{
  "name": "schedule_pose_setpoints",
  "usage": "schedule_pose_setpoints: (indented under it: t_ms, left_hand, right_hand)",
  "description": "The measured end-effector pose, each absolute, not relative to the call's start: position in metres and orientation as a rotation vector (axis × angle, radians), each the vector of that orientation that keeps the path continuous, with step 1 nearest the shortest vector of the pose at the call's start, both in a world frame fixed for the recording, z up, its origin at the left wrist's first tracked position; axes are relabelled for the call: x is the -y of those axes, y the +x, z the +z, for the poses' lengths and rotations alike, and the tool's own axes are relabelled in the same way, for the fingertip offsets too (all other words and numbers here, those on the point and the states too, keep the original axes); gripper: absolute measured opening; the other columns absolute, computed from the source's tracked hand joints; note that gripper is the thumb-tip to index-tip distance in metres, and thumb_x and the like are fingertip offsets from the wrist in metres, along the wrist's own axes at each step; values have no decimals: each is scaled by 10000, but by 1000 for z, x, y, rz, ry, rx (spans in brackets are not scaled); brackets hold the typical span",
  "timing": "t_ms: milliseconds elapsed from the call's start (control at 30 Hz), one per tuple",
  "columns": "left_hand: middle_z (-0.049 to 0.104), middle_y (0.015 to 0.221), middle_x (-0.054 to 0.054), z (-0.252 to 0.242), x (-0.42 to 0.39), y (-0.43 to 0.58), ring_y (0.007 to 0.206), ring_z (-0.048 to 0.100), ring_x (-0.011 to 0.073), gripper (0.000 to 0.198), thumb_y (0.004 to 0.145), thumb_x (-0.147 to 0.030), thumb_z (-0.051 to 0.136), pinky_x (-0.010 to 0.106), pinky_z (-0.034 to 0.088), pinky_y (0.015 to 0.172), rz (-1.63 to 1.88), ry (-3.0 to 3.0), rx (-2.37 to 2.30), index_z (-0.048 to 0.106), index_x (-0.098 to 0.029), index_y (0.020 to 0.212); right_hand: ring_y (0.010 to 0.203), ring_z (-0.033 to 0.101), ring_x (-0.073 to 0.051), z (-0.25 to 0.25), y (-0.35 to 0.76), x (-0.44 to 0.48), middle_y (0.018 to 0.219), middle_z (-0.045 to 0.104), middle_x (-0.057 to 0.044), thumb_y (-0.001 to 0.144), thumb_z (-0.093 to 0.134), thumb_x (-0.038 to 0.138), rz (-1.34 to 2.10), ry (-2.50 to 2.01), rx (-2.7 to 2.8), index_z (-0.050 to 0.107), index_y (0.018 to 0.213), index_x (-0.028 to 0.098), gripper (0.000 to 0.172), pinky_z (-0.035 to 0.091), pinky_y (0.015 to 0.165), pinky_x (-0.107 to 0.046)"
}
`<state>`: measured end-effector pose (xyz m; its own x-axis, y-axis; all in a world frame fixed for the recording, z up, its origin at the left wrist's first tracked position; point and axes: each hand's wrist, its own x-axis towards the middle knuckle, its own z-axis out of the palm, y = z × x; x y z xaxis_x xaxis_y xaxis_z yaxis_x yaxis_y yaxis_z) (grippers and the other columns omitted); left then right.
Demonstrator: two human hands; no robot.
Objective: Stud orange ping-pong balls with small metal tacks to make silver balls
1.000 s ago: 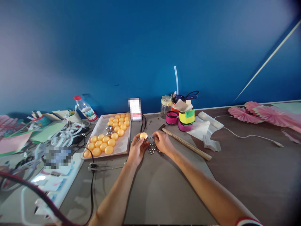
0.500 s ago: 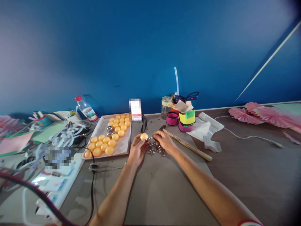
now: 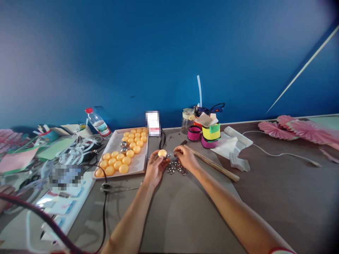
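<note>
My left hand (image 3: 156, 165) is closed around an orange table tennis ball (image 3: 162, 153), whose right side carries some shiny silver bits. Just to the right, my right hand (image 3: 185, 157) pinches a small shiny piece (image 3: 174, 151) between thumb and forefinger, a short gap from the ball. Below and between the hands lies a loose pile of small silvery pieces (image 3: 181, 170) on the grey mat. Left of my hands, a shallow white tray (image 3: 137, 160) holds several plain orange balls (image 3: 123, 169) in rows, and two silver-covered balls (image 3: 124, 150) among them.
A wooden-handled tool (image 3: 214, 163) lies right of my right hand. Behind stand a glass jar (image 3: 188, 121), bright fabric containers (image 3: 211, 132) and a propped phone (image 3: 153, 123). A tilted bottle (image 3: 97, 122), cables and papers crowd the left. Pink paper fans (image 3: 293, 128) lie far right.
My right hand has shifted slightly right, with its fingertips a little farther from the ball. My left hand keeps the ball in nearly the same place.
</note>
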<state>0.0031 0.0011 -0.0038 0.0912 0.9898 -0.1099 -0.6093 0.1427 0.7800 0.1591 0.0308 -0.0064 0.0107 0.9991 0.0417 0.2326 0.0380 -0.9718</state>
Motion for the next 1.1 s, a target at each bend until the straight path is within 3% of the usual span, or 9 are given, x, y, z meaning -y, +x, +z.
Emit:
schedule_pose_setpoints:
  t_ms: [167, 367, 533, 667, 867, 1100]
  left_hand:
    - [636, 921, -12, -2, 0, 3, 711, 646, 123, 410, 686, -238, 737, 286, 489, 741, 1312, 651, -747, 501, -244, 1021]
    - [636, 855, -3, 1, 0, 4, 760, 659, 154, 350, 722, -283, 698, 323, 489, 805, 1326, 631, -708, 501, -224, 1005]
    - [622, 858, 0, 2, 1, 5, 826, 662, 175, 332, 724, -306, 697, 353, 480, 859, 1350, 637, -700, 496, -233, 978]
    - [603, 919, 6, 0, 1, 5, 817, 655, 168, 344, 723, -310, 698, 348, 495, 829, 1347, 684, -728, 489, -249, 990]
    - [585, 974, 19, -3, 1, 6, 804, 635, 155, 312, 736, -298, 687, 325, 506, 796, 1353, 710, -717, 501, -260, 983]
    - [589, 928, 30, -1, 2, 8, 787, 619, 156, 285, 729, -320, 693, 320, 501, 784, 1336, 742, -717, 535, -251, 956]
  right_hand:
    - [427, 419, -84, -1, 158, -31, 493, 481, 55, 708, 597, 335, 1182, -1154, 1222, 591, 717, 172, 163, 321, 467, -234]
    - [539, 535, -94, -1, 155, -29, 685, 625, 1, 654, 656, 339, 1460, -880, 1055, 648, 829, 149, 259, 411, 601, -263]
    - [512, 522, -91, 5, 147, -22, 640, 618, 19, 677, 626, 310, 1403, -905, 1135, 586, 790, 169, 185, 403, 585, -253]
    - [512, 462, -94, 11, 144, -17, 522, 515, 55, 686, 587, 302, 1298, -1040, 1255, 579, 736, 183, 129, 364, 551, -234]
    - [543, 423, -91, 10, 141, -16, 596, 524, 45, 673, 583, 309, 1274, -1051, 1293, 593, 725, 188, 132, 359, 560, -233]
    - [512, 416, -89, 4, 137, -16, 538, 481, 56, 688, 583, 312, 1313, -1048, 1268, 600, 746, 180, 145, 329, 521, -226]
